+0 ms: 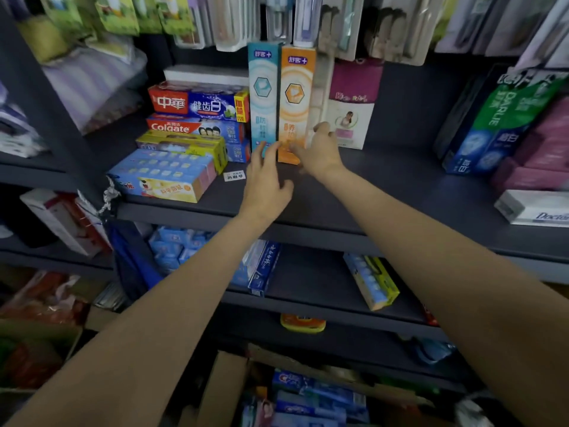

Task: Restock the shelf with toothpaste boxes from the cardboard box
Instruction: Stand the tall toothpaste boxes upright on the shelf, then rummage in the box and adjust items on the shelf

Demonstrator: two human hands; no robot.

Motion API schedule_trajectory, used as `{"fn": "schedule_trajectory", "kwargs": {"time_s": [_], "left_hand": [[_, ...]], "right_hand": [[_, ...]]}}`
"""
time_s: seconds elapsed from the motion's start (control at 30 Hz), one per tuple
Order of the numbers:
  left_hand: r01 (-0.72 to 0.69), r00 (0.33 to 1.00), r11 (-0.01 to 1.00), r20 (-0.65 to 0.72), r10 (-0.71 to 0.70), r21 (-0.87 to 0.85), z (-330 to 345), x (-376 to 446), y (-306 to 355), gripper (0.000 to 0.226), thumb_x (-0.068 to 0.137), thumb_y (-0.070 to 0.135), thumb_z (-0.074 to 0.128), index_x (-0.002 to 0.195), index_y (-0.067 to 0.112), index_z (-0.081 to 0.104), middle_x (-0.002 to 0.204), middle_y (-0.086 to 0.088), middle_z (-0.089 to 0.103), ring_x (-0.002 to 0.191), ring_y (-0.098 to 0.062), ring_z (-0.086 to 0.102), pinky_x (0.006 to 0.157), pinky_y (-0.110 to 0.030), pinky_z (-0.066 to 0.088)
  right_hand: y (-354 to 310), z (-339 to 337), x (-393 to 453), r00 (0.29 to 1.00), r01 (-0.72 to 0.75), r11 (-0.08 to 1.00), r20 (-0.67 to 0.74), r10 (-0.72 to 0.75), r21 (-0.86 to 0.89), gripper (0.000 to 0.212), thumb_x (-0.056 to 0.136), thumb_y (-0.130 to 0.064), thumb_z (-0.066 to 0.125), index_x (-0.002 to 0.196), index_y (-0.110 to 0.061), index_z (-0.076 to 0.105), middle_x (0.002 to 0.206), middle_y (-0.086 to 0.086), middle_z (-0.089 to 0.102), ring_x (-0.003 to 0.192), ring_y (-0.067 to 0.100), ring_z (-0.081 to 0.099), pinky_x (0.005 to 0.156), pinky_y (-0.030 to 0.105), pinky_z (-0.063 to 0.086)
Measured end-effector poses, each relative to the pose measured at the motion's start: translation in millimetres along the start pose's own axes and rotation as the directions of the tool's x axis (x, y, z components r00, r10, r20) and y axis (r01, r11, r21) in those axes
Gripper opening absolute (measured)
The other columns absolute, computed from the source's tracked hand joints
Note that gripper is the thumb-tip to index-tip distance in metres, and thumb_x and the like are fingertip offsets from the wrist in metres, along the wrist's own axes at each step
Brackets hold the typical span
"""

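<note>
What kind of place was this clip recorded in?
Most likely a small shop's oral-care aisle: dark shelf stacked with Colgate box and other toothpaste, a price tag on it, packaged toothbrushes hanging above.

Both arms outstretched, left hand (266, 177) and right hand (320, 152) fingers spread

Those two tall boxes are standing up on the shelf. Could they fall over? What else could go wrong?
Yes, maybe. The blue box and orange box stand on end, narrow and tall, so a bump from the left hand or right hand beside their bottoms could tip them. If they topple, they might knock the pink and white box next to them. A falling box could also drop off the shelf edge toward the cardboard box below.
</note>
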State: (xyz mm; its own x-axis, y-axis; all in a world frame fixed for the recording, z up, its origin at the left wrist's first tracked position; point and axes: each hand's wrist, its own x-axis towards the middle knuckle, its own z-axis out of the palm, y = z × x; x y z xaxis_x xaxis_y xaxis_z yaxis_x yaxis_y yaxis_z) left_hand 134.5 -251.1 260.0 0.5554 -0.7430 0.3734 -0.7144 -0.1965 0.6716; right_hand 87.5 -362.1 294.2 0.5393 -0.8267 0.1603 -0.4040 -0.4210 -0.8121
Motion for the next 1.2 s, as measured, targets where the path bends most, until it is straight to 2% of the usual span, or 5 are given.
{"fn": "schedule_trajectory", "kwargs": {"time_s": [0.33, 0.5, 0.67, 0.97, 1.2], "left_hand": [[-0.273, 0.962, 0.957, -0.019, 0.273, -0.094, 43.2, -186.7, -30.8, 0.040, 0.075, 0.006, 0.043, 0.115, 0.003, 0.046, 0.107, -0.020, 0.054, 0.098, -0.022, 0.047, 0.083, -0.025, 0.039], [0.089, 0.840, 0.987, 0.522, -0.148, 0.136, 141.1, -307.9, -131.6, 0.042, 0.079, 0.013, 0.045, 0.119, 0.006, 0.050, 0.118, -0.018, 0.052, 0.108, -0.032, 0.051, 0.089, -0.030, 0.037], [0.357, 0.594, 0.878, 0.649, -0.476, 0.318, 189.4, -380.1, -205.9, 0.045, 0.088, 0.005, 0.049, 0.132, 0.006, 0.042, 0.133, -0.017, 0.040, 0.112, -0.034, 0.051, 0.088, -0.036, 0.039], [0.340, 0.607, 0.882, 0.639, -0.472, 0.328, 215.5, -406.4, -247.7, 0.038, 0.089, 0.004, 0.048, 0.127, 0.007, 0.043, 0.128, -0.014, 0.042, 0.102, -0.032, 0.055, 0.074, -0.032, 0.041], [0.198, 0.479, 0.934, 0.802, -0.357, 0.298, 191.9, -357.1, -205.0, 0.054, 0.087, 0.009, 0.055, 0.137, 0.012, 0.035, 0.136, -0.012, 0.040, 0.117, -0.028, 0.048, 0.090, -0.033, 0.041]], "right_hand": [[89.4, 6.9, -198.4, 0.839, 0.535, 0.845, 0.106, -0.533, 0.009, 0.019, 0.087, -0.002, 0.047, 0.104, 0.002, 0.056, 0.091, 0.007, 0.062, 0.080, 0.012, 0.057, 0.074, 0.015, 0.041], [265.2, 72.7, -290.0, 0.826, 0.283, 0.890, 0.562, -0.038, -0.357, 0.033, 0.091, -0.020, 0.035, 0.106, -0.002, 0.058, 0.101, 0.017, 0.063, 0.085, 0.038, 0.063, 0.067, 0.046, 0.052], [384.8, 147.9, -341.1, 0.557, 0.297, 0.735, 0.736, 0.385, -0.609, 0.038, 0.097, -0.018, 0.045, 0.132, -0.004, 0.041, 0.135, 0.014, 0.042, 0.126, 0.030, 0.038, 0.100, 0.037, 0.035], [462.1, 216.4, -356.3, 0.606, 0.448, 0.393, 0.596, 0.527, -0.803, 0.044, 0.087, -0.004, 0.056, 0.128, -0.001, 0.042, 0.132, 0.017, 0.046, 0.132, 0.034, 0.026, 0.101, 0.042, 0.033], [394.1, 135.8, -309.4, 0.226, 0.173, 0.735, 0.753, 0.618, -0.655, 0.015, 0.086, -0.022, 0.067, 0.084, -0.010, 0.057, 0.084, 0.001, 0.055, 0.090, 0.025, 0.057, 0.065, 0.026, 0.042]]}}
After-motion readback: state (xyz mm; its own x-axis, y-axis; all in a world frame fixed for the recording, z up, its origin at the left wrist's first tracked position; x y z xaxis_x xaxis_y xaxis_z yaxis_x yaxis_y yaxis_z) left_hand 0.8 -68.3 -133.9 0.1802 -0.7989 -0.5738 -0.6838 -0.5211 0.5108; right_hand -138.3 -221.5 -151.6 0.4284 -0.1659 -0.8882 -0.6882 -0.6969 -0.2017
